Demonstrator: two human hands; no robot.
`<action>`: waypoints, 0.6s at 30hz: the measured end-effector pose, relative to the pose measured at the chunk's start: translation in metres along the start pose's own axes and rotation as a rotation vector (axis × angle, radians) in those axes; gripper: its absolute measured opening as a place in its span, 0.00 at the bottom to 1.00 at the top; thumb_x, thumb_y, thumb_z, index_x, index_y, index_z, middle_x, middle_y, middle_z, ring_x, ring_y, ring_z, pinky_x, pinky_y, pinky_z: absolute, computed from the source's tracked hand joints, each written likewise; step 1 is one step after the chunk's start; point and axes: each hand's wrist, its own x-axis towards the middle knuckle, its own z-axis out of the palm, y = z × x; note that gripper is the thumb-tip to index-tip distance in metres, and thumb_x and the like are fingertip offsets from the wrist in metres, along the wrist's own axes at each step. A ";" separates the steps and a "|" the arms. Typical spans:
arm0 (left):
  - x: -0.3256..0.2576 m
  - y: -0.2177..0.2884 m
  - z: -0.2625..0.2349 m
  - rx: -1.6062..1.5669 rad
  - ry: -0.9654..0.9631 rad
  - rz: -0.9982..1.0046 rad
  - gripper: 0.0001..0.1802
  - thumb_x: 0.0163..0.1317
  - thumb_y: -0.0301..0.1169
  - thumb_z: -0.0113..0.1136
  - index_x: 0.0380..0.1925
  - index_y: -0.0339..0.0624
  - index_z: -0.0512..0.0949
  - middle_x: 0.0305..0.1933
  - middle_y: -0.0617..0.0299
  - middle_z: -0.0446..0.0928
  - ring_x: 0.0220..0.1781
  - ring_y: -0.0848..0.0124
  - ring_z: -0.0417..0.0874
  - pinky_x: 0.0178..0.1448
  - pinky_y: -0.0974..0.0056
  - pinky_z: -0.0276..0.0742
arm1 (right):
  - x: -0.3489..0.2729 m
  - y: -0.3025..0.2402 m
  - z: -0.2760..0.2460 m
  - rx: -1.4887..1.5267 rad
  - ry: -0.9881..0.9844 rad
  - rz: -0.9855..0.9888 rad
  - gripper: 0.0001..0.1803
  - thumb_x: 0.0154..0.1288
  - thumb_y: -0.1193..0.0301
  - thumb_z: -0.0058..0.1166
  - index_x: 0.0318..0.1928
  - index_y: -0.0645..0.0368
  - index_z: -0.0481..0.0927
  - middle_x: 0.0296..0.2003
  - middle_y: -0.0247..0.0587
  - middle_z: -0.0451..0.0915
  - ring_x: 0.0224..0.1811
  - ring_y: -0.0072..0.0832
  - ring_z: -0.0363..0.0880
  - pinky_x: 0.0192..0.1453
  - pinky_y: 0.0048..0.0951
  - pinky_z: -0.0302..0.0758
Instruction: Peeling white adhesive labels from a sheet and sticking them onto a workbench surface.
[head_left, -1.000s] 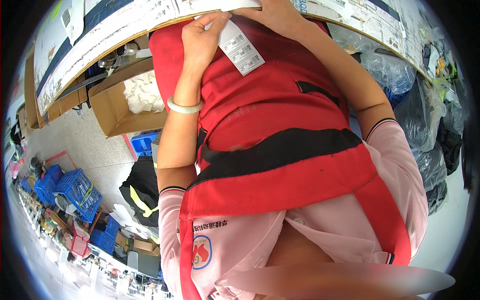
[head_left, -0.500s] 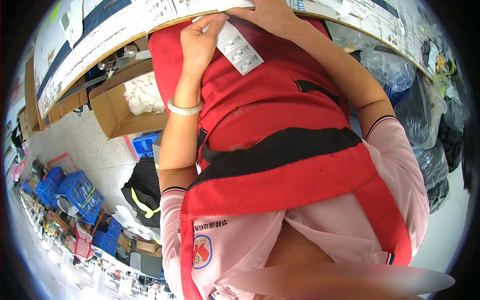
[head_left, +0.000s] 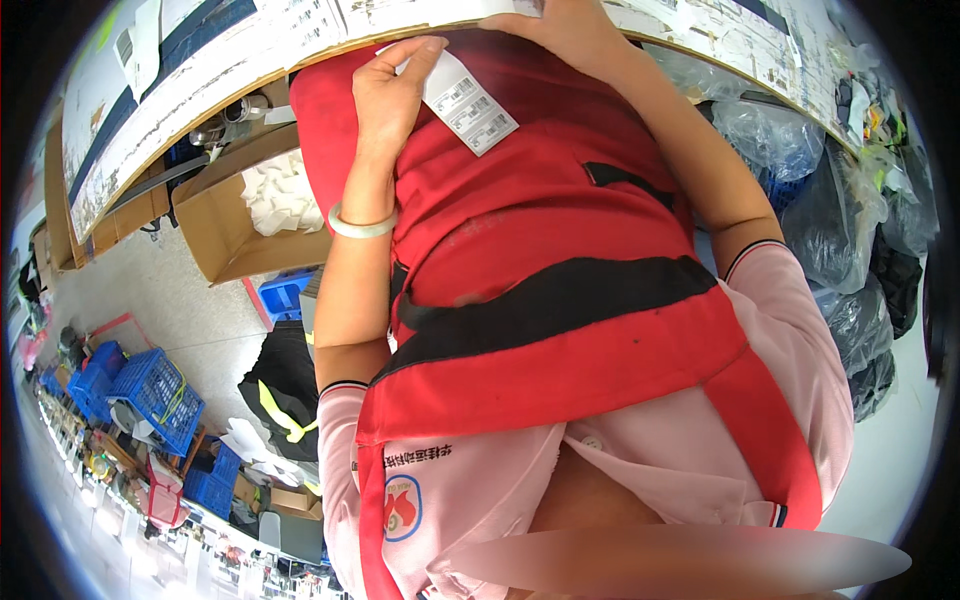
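My left hand [head_left: 388,98], with a pale bangle [head_left: 362,226] on its wrist, pinches the upper end of a strip of white labels [head_left: 474,115] between thumb and fingers. The strip hangs at a slant in front of my red apron [head_left: 560,165], and its printed side shows several labels. At the worktable's near edge is my right hand [head_left: 570,35], its thumb stretched to the left over the edge. The other fingers run out past the top of the picture, so whether they hold anything is hidden.
The worktable [head_left: 235,70] spans the top, its white surface scuffed. Below it at left stands a cardboard box [head_left: 225,225] with crumpled white paper pieces [head_left: 280,195]. Clear plastic bags [head_left: 835,215] crowd the right side. Blue crates [head_left: 160,395] stand on the floor at far left.
My left hand has shifted slightly left and toward me with the label strip still pinched. My right hand has slid a little to the right along the table edge.
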 end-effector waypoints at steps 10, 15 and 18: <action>0.000 0.000 0.003 0.018 -0.019 0.017 0.09 0.64 0.29 0.63 0.40 0.36 0.85 0.36 0.64 0.84 0.35 0.81 0.78 0.41 0.75 0.74 | -0.012 0.017 0.000 -0.030 0.004 0.040 0.30 0.52 0.71 0.67 0.56 0.60 0.73 0.49 0.49 0.76 0.52 0.44 0.73 0.58 0.38 0.69; -0.003 0.004 0.003 0.072 0.015 0.038 0.08 0.63 0.28 0.64 0.40 0.36 0.85 0.34 0.66 0.83 0.34 0.82 0.77 0.40 0.76 0.73 | -0.013 0.007 -0.004 0.050 0.024 0.089 0.27 0.56 0.73 0.64 0.57 0.61 0.73 0.48 0.48 0.77 0.51 0.39 0.75 0.56 0.34 0.71; -0.006 0.007 0.004 0.098 0.047 0.105 0.10 0.62 0.25 0.63 0.43 0.37 0.84 0.32 0.67 0.81 0.33 0.83 0.75 0.39 0.76 0.72 | -0.017 0.012 -0.010 0.132 0.074 0.137 0.25 0.60 0.74 0.60 0.58 0.62 0.72 0.44 0.46 0.78 0.48 0.35 0.77 0.53 0.31 0.73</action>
